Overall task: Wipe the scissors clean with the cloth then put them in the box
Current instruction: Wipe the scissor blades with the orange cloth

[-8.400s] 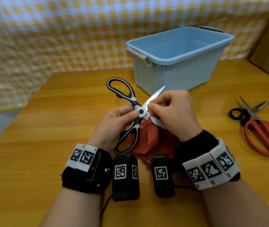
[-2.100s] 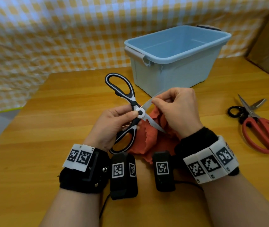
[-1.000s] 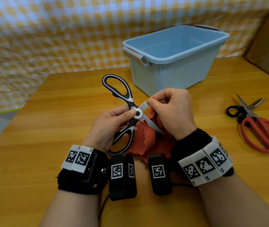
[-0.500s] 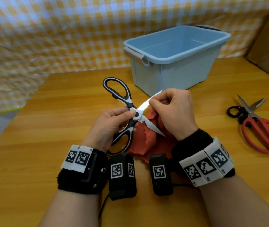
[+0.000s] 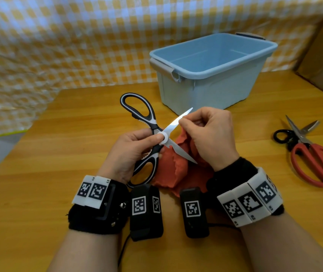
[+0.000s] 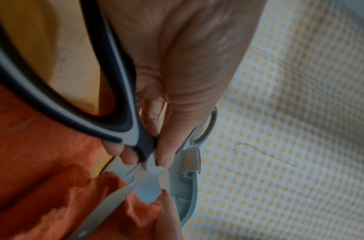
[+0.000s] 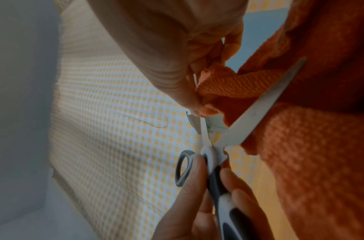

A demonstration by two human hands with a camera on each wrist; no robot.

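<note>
Yellow-checked sheeting hangs behind a wooden surface (image 5: 38, 193), and the blue box (image 5: 211, 61) stands near its far edge, open-topped with nothing visible inside.

Above the middle of the surface the black-and-white scissors (image 5: 156, 134) are held off the wood with their 2 blades spread wide. The left hand (image 5: 131, 152) pinches them at the pivot, thumb on the white disc and fingers curled behind the nearer handle; the left wrist view shows the same pinch close up. The right hand (image 5: 211, 138) is curled, thumb and forefinger nipping a fold of the orange cloth (image 5: 172, 165) against the upper blade, roughly halfway along it. The rest of the cloth hangs and bunches under both hands down onto the surface.

Compared with 1.0 s ago, the right hand's pinch has slid outward from near the pivot toward the tip, so more bare steel now shows between the pivot and the fingers. That reads as 1 wiping stroke along the upper blade close to its end. The lower blade lies bare over the cloth; whether it has been wiped I cannot tell. Judging from this, wiping is ongoing and the move to the box is not yet begun.

A second, red-handled pair of scissors (image 5: 313, 154) lies by the right edge, with a smaller black-handled pair (image 5: 286, 134) touching it.
</note>
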